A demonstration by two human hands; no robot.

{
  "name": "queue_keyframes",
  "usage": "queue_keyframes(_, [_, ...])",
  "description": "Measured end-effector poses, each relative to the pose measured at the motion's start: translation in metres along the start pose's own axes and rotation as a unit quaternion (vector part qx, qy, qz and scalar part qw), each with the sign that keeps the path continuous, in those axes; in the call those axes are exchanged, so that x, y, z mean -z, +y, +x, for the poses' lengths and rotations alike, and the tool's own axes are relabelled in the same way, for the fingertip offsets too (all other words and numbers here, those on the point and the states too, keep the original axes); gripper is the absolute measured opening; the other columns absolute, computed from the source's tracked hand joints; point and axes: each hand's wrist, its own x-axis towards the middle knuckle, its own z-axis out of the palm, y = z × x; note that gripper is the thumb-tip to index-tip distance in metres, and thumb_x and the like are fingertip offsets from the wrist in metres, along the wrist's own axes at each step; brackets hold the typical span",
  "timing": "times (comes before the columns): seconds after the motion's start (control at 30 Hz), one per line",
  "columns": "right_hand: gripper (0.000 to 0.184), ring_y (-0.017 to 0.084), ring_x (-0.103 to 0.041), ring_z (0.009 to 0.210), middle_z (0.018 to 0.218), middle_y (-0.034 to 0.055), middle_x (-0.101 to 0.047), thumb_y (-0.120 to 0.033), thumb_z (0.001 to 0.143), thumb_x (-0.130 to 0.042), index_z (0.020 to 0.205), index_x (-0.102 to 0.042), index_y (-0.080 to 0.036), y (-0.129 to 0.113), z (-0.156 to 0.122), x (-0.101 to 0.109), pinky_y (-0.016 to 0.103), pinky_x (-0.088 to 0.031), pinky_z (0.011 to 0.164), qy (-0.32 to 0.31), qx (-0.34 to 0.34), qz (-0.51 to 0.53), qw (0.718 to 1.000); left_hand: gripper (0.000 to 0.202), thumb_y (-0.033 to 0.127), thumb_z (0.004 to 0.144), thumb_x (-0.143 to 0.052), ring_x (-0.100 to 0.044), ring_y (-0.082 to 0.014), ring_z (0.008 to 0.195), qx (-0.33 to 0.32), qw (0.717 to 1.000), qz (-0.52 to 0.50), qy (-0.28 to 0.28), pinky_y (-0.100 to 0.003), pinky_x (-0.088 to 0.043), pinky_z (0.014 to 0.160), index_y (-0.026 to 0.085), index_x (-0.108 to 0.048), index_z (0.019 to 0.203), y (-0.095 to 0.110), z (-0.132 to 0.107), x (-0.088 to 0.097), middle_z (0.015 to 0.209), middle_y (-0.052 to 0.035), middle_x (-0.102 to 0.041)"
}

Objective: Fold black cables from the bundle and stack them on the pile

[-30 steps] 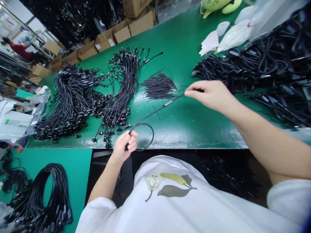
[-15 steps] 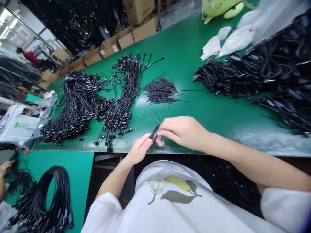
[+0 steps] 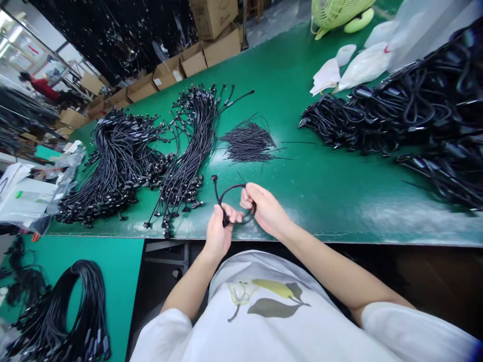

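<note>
A black cable (image 3: 231, 188) is bent into a loop between my two hands, close to the front edge of the green table. Its one plug end sticks up to the left of the loop. My left hand (image 3: 220, 227) pinches the cable at the loop's lower left. On the loop's right side, the fingers of my right hand (image 3: 263, 205) are closed round the cable. Just beyond my hands lies a pile of thin black ties (image 3: 249, 142). Left of that pile, a bundle of cables with connectors (image 3: 198, 136) stretches across the table (image 3: 283, 176).
Another cable heap (image 3: 115, 156) lies farther left. Coiled black cables (image 3: 377, 115) fill the right side, with white bags (image 3: 364, 68) and a green fan (image 3: 337, 17) behind. Cardboard boxes (image 3: 168, 73) line the far edge. A cable coil (image 3: 85, 296) rests on the lower left table.
The cable has opened from a tight bunch in my fingers into a wider loop, and its plug end now shows. My right hand has moved slightly left and turned.
</note>
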Motion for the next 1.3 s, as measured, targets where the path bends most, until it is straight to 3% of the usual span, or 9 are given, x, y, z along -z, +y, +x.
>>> queue_keyframes(0.1, [0.038, 0.013, -0.058, 0.081, 0.088, 0.0017, -0.060, -0.052, 0.071, -0.075, 0.088, -0.062, -0.021, -0.007, -0.004, -0.006, 0.024, -0.050, 0.064, -0.032, -0.038, 0.049, 0.998, 0.033, 0.053, 0.092, -0.047, -0.049, -0.0133, 0.066, -0.044, 0.992, 0.118, -0.004, -0.031, -0.045, 0.079, 0.021, -0.046, 0.082, -0.003, 0.004, 0.009, 0.067, 0.0033, -0.044])
queue_keyframes(0.2, [0.048, 0.017, -0.061, 0.083, 0.100, 0.0050, -0.065, -0.049, 0.069, -0.077, 0.106, -0.062, -0.024, -0.006, -0.007, -0.015, 0.022, -0.043, 0.051, -0.047, -0.049, 0.000, 0.998, 0.029, 0.047, 0.093, -0.046, -0.052, -0.0159, 0.073, -0.044, 0.962, 0.263, -0.052, -0.031, -0.044, 0.076, 0.020, -0.051, 0.101, -0.006, 0.009, 0.016, 0.078, -0.0005, -0.053])
queue_keyframes(0.37, [0.033, 0.011, -0.055, 0.061, 0.069, -0.0008, -0.061, -0.048, 0.075, -0.072, 0.085, -0.055, -0.022, 0.005, -0.003, -0.021, 0.020, -0.038, 0.049, 0.022, -0.008, -0.042, 0.999, 0.040, 0.038, 0.097, -0.037, -0.056, -0.0263, 0.108, -0.064, 0.911, 0.387, -0.124, -0.041, -0.042, 0.097, 0.018, -0.044, 0.130, -0.014, 0.005, 0.017, 0.113, -0.0128, -0.060])
queue_keyframes(0.5, [0.030, 0.006, -0.040, 0.047, 0.060, -0.0087, -0.044, -0.042, 0.081, -0.066, 0.083, -0.042, -0.024, 0.008, 0.004, -0.016, 0.019, -0.034, 0.047, 0.032, 0.024, -0.047, 0.998, 0.040, 0.038, 0.094, -0.045, -0.043, -0.0288, 0.128, -0.082, 0.889, 0.425, -0.149, -0.045, -0.030, 0.111, 0.018, -0.049, 0.128, -0.010, 0.005, 0.016, 0.132, -0.0159, -0.050])
queue_keyframes(0.6, [0.023, 0.006, -0.042, 0.049, 0.070, -0.0078, -0.044, -0.039, 0.085, -0.060, 0.094, -0.043, -0.026, 0.006, 0.005, -0.012, 0.020, -0.037, 0.049, 0.007, 0.056, -0.090, 0.994, 0.040, 0.044, 0.091, -0.051, -0.046, -0.0278, 0.125, -0.036, 0.919, 0.363, -0.151, -0.043, -0.032, 0.111, 0.018, -0.054, 0.120, -0.005, 0.007, 0.011, 0.124, -0.0133, -0.054])
queue_keyframes(0.73, [0.019, 0.008, -0.046, 0.052, 0.066, -0.0077, -0.043, -0.039, 0.089, -0.052, 0.097, -0.041, -0.027, -0.001, 0.003, -0.008, 0.021, -0.040, 0.051, -0.014, 0.057, -0.162, 0.985, 0.049, 0.059, 0.086, -0.053, -0.058, -0.0162, 0.070, 0.113, 0.973, 0.114, -0.163, -0.035, -0.052, 0.075, 0.019, -0.049, 0.113, -0.005, 0.004, 0.000, 0.074, 0.0006, -0.055])
queue_keyframes(0.87, [0.021, 0.006, -0.046, 0.050, 0.069, -0.0073, -0.045, -0.039, 0.086, -0.056, 0.096, -0.042, -0.027, -0.009, 0.004, -0.006, 0.021, -0.040, 0.051, -0.034, 0.070, -0.194, 0.978, 0.057, 0.072, 0.080, -0.049, -0.038, -0.0082, 0.046, 0.212, 0.959, -0.039, -0.185, -0.024, -0.043, 0.050, 0.016, -0.053, 0.083, -0.004, 0.001, -0.006, 0.054, 0.0069, -0.037])
queue_keyframes(1.03, [0.026, 0.006, -0.042, 0.043, 0.059, -0.0099, -0.042, -0.043, 0.084, -0.059, 0.093, -0.041, -0.026, -0.005, 0.010, -0.006, 0.018, -0.036, 0.041, -0.012, -0.009, -0.089, 0.996, 0.040, 0.054, 0.086, -0.059, -0.037, -0.0074, 0.050, 0.256, 0.939, -0.151, -0.175, -0.021, -0.040, 0.052, 0.014, -0.059, 0.085, 0.002, 0.000, -0.008, 0.057, 0.0059, -0.034])
queue_keyframes(1.3, [0.040, 0.000, -0.027, 0.034, 0.063, -0.0105, -0.039, -0.050, 0.076, -0.070, 0.081, -0.043, -0.022, -0.011, 0.018, -0.003, 0.015, -0.021, 0.029, -0.035, -0.021, 0.011, 0.999, 0.023, 0.034, 0.091, -0.055, -0.029, -0.0062, 0.049, 0.312, 0.917, -0.224, -0.110, -0.016, -0.031, 0.046, 0.013, -0.059, 0.082, -0.001, 0.001, -0.014, 0.060, 0.0055, -0.027])
